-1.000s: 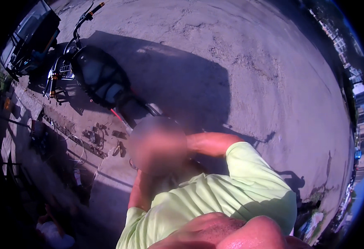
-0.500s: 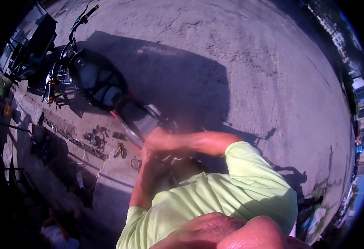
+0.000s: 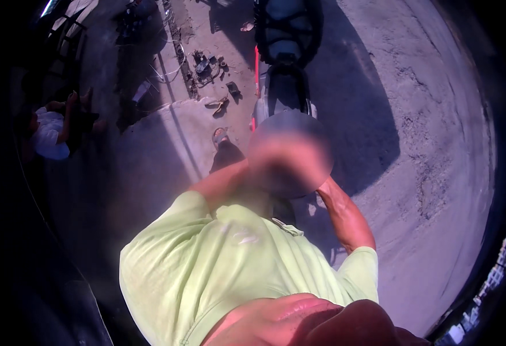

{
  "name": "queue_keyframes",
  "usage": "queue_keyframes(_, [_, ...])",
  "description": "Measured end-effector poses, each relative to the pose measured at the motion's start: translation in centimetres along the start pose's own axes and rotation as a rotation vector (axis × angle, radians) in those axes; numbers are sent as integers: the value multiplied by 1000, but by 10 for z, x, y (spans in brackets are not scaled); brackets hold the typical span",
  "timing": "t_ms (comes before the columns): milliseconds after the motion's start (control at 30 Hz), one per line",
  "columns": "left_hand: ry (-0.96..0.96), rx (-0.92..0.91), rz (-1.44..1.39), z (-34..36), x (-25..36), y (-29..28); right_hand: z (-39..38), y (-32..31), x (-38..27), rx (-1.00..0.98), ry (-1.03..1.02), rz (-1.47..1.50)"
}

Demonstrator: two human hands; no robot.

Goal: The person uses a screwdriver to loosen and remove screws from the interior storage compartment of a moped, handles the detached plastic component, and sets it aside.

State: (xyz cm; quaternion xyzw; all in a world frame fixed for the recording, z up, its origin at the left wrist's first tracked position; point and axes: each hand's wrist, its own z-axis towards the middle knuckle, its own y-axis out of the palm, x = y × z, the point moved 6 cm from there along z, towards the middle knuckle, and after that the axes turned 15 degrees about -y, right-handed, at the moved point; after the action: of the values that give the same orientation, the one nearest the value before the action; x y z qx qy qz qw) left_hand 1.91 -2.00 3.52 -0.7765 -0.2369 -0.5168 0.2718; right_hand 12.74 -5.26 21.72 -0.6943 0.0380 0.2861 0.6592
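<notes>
Both of my hands are close together in front of my body, at the near end of a parked scooter. A round blur covers my left hand and my right hand, so their fingers and anything in them cannot be made out. Just beyond them is the scooter's dark rear frame with grey sides. Farther ahead lies its black-rimmed middle part. A red strip runs along the left side.
A sandalled foot stands left of the scooter. Tools and metal parts lie scattered on the ground, with dark pieces nearer. Another person in a white shirt is at the far left. Cracked concrete extends on the right.
My view and body have turned left, so the scooter now points straight ahead and its handlebars have left the picture. The other person shows more fully. My hands remain close together.
</notes>
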Motion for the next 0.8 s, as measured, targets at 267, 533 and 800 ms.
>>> queue_keyframes(267, [-103, 36, 116, 13, 11, 2, 1, 7, 31, -166, 159, -32])
queue_keyframes(533, [-87, 47, 21, 7, 30, -1, 2, 7, 33, -167, 120, -66])
queue_keyframes(800, [29, 46, 159, 13, 7, -5, 7, 7, 24, -43, -27, 10])
